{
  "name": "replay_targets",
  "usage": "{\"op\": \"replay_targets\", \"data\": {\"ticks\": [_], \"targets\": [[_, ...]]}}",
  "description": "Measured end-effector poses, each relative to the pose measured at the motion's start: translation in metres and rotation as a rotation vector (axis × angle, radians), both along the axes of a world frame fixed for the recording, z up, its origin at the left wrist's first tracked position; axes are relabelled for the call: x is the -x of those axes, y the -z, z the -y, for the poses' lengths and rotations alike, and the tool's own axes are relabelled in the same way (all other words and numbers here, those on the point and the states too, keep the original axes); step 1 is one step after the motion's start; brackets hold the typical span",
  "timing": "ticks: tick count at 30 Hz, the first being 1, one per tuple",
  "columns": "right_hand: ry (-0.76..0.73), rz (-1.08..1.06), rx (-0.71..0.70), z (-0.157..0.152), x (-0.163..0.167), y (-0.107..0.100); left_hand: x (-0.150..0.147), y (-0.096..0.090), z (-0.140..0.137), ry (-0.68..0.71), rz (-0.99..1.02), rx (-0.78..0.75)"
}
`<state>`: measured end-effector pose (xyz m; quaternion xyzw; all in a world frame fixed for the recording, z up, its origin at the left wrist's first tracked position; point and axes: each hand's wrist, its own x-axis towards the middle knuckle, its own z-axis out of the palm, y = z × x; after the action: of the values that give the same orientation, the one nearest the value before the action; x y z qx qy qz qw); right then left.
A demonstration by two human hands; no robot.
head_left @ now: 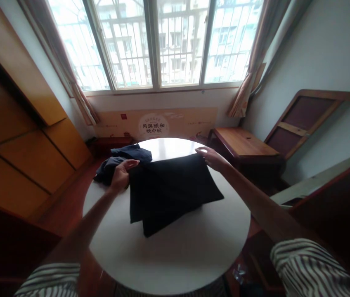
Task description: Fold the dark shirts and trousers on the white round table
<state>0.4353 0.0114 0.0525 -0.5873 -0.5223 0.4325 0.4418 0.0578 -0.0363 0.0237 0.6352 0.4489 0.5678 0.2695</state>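
A black folded garment (171, 185) hangs by its upper edge between my two hands over the white round table (169, 260). Two layers show at its lower side, and I cannot make out what kind of garment it is. My left hand (122, 173) pinches the upper left corner, fingers closed on the cloth. At the upper right corner, my right hand (211, 158) grips the edge between thumb and fingers. Close behind my left hand lies a crumpled heap of dark blue clothing (134, 152) at the table's far left edge.
Beyond the table a printed banner (178, 119) runs under the barred window (181, 45). A wooden side table (244, 142) stands at the back right. Wooden cabinets (23, 165) line the left wall. A wooden frame with dark panels (305, 119) leans at right.
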Motion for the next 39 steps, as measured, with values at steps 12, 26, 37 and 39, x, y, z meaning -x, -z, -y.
{"op": "replay_targets", "data": {"ticks": [12, 26, 37, 39], "targets": [[-0.171, 0.655, -0.126, 0.045, -0.022, 0.08, 0.025, 0.096, 0.101, 0.102, -0.908, -0.177], [-0.114, -0.187, 0.259, 0.058, -0.006, 0.08, 0.01, 0.076, 0.089, -0.029, -0.974, -0.347], [-0.247, -0.048, 0.458, 0.056, -0.004, 0.07, 0.008, 0.084, 0.087, 0.077, -1.03, -0.345], [-0.265, -0.066, 0.404, 0.059, 0.003, 0.066, 0.009, 0.083, 0.086, 0.081, -0.98, -0.341]]}}
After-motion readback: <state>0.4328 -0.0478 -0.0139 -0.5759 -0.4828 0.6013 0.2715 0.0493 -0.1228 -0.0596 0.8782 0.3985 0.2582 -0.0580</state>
